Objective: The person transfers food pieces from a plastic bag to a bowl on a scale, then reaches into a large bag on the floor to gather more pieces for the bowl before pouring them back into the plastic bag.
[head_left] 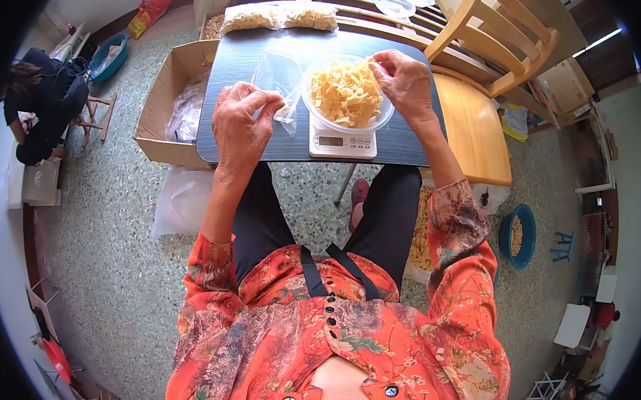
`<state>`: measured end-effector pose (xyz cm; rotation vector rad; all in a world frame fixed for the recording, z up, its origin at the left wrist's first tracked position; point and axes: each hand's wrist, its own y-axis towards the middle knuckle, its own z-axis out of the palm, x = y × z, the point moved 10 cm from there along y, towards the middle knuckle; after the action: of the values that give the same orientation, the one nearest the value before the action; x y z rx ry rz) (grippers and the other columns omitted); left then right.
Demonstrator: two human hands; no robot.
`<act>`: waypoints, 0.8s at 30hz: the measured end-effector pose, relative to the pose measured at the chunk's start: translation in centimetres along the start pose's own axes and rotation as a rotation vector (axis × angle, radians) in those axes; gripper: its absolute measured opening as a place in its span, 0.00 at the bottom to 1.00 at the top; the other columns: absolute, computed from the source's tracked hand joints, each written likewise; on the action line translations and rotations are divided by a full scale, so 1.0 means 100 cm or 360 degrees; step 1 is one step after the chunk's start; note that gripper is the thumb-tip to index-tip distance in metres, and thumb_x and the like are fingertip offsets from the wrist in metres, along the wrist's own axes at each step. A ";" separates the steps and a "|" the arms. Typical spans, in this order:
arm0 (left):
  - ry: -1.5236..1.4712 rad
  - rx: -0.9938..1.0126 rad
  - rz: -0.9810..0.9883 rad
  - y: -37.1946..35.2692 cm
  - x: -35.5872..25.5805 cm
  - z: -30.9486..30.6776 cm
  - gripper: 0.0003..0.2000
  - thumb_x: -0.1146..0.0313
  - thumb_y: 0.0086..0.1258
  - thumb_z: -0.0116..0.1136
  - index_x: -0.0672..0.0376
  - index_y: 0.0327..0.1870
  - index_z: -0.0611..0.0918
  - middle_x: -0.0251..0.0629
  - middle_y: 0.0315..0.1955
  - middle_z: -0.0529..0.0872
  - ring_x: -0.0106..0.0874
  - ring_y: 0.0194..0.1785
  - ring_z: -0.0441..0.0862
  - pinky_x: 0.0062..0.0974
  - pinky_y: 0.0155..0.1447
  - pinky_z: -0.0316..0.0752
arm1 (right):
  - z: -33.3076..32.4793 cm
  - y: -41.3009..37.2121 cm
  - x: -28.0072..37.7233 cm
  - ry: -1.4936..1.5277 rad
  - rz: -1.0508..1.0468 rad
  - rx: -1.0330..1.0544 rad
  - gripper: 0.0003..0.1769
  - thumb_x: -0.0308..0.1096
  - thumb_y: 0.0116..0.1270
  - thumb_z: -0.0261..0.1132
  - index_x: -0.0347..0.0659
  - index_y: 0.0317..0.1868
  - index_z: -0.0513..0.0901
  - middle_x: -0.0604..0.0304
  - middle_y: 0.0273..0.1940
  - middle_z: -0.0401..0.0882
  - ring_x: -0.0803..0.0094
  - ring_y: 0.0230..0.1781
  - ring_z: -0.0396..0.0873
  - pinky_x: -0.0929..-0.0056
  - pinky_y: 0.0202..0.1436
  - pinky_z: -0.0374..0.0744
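Observation:
A clear plastic bowl [309, 114] full of pale yellow dried flakes [345, 91] stands on a white digital scale [343, 145] on the dark table [216, 68]. At the bowl's right rim is my right hand [405, 83], thumb and fingertips pinched together; what they hold, if anything, is too small to tell. My left hand [242, 121] is over the table left of the bowl, its thumb and index finger pinched beside a clear plastic bag [278, 75]. Whether the fingers grip anything cannot be made out. The bag lies between this hand and the bowl.
Two filled bags [282, 17] lie along the table's far edge. An open cardboard box [157, 100] stands left of the table, a wooden chair [473, 130] right. Clear lids [395, 2] rest on the slatted bench behind. A person [46, 91] sits at the far left.

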<state>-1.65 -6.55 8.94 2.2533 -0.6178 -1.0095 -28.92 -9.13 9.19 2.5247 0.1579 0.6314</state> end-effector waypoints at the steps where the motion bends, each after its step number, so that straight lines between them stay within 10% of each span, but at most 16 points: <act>1: 0.0001 -0.0003 -0.0005 0.000 0.001 -0.001 0.06 0.69 0.57 0.75 0.53 0.35 0.92 0.32 0.30 0.85 0.34 0.42 0.80 0.32 0.49 0.74 | -0.009 -0.002 -0.007 0.0180 0.0091 -0.0123 0.08 0.35 0.67 0.71 0.40 0.42 0.90 0.56 0.29 0.89 0.70 0.27 0.87 0.71 0.38 0.86; 10: -0.0018 0.0009 0.0005 -0.002 0.002 0.009 0.06 0.69 0.56 0.75 0.52 0.35 0.92 0.31 0.30 0.84 0.34 0.42 0.80 0.33 0.50 0.74 | 0.003 -0.033 -0.082 0.1422 0.0971 -0.0378 0.12 0.34 0.69 0.73 0.32 0.45 0.87 0.59 0.32 0.87 0.79 0.27 0.84 0.81 0.31 0.85; 17: -0.0039 0.0016 0.0005 -0.002 0.005 0.012 0.06 0.69 0.56 0.75 0.52 0.35 0.92 0.32 0.30 0.84 0.34 0.42 0.80 0.33 0.50 0.74 | -0.039 -0.021 -0.046 0.0509 0.0324 -0.0413 0.09 0.32 0.69 0.72 0.36 0.45 0.87 0.64 0.31 0.87 0.82 0.29 0.84 0.79 0.36 0.84; 24: -0.0050 -0.0021 0.0002 0.001 0.004 0.012 0.06 0.70 0.55 0.75 0.52 0.34 0.92 0.32 0.30 0.83 0.35 0.42 0.79 0.34 0.49 0.74 | -0.063 -0.011 0.000 0.1164 0.0412 -0.0648 0.10 0.31 0.71 0.71 0.31 0.42 0.83 0.58 0.31 0.87 0.78 0.27 0.85 0.81 0.32 0.85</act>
<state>-2.36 -7.30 8.13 2.2288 -0.6240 -1.0475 -31.83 -5.25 13.31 1.8399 -0.0429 1.5034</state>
